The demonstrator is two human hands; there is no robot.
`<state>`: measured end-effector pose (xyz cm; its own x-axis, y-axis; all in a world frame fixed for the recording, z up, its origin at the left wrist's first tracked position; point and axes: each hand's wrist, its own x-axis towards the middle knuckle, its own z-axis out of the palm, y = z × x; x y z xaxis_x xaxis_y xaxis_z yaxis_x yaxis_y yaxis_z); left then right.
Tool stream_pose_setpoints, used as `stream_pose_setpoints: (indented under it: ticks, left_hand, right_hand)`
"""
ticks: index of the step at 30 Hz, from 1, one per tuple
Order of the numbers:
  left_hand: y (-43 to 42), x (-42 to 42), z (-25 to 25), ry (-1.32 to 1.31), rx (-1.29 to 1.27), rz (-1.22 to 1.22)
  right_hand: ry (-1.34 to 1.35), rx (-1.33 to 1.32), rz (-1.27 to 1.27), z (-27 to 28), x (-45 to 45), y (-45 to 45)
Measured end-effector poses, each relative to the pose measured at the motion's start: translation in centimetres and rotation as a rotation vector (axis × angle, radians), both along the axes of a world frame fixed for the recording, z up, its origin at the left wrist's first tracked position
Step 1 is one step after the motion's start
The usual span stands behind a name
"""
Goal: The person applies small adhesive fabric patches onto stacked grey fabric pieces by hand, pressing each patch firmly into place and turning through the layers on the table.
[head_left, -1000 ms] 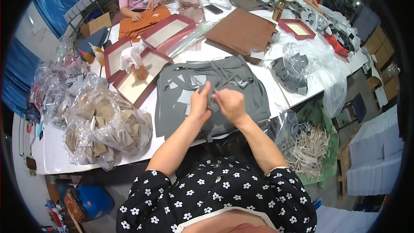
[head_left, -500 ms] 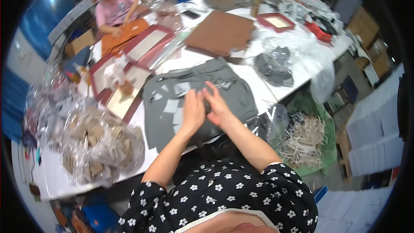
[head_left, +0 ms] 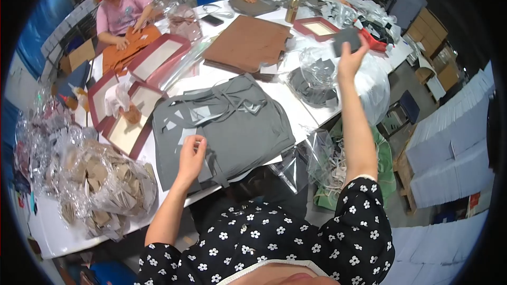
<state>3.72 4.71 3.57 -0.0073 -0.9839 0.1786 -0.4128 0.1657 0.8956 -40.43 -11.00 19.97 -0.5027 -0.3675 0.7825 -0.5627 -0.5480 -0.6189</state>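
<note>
A stack of flat grey cloth pieces with long straps lies on the table in front of me. Small white paper slips are on top of it. My left hand is over the stack's left front part, its fingers curled together; whether something is between them is hidden. Stretched out to the far right, my right hand grips a small dark grey folded cloth. Below that hand sits a clear plastic bag with grey pieces.
Left stand maroon box trays and a plastic bag of beige pieces. A brown cloth stack lies behind. A green sack is beside the table at right. Co-workers sit across, one handling orange cloth.
My hands, together over the grey stack before, have parted. The right has swung far right and up with the dark grey folded cloth; the left has moved left and nearer.
</note>
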Motion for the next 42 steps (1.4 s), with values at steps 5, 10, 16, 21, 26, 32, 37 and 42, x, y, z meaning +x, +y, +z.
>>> stream_pose_setpoints:
  ticks: [5,10,16,21,26,32,37,42]
  left_hand:
    - [0.5,-0.2,-0.1,0.009,-0.044,-0.073]
    - [1.8,2.7,1.4,-0.048,-0.021,0.062]
    - [2.5,5.0,1.4,-0.379,-0.096,0.069]
    - [3.6,2.9,-0.1,-0.792,-0.208,-0.142]
    - [3.4,2.7,-1.7,-0.939,-0.245,-0.137]
    - [3.5,2.9,-1.6,-0.908,-0.232,-0.124]
    - [2.9,4.1,-3.0,-0.520,-0.203,-0.080]
    - [3.0,7.2,-1.4,-0.487,-0.263,0.002]
  right_hand:
    - [0.497,0.663,-0.075,-7.3,-11.3,-6.4]
    - [0.726,0.585,-0.308,-10.1,-7.8,-5.0]
    - [0.178,0.857,0.853,-10.6,14.0,9.3]
    - [0.573,1.163,0.895,-14.7,24.2,16.0]
    - [0.899,1.023,0.753,-17.6,27.6,16.0]
    - [0.942,1.062,0.353,-16.1,23.0,11.8]
    - [0.625,0.854,0.670,-13.3,24.6,15.3]
    - [-0.502,1.539,1.216,-15.2,26.6,16.3]
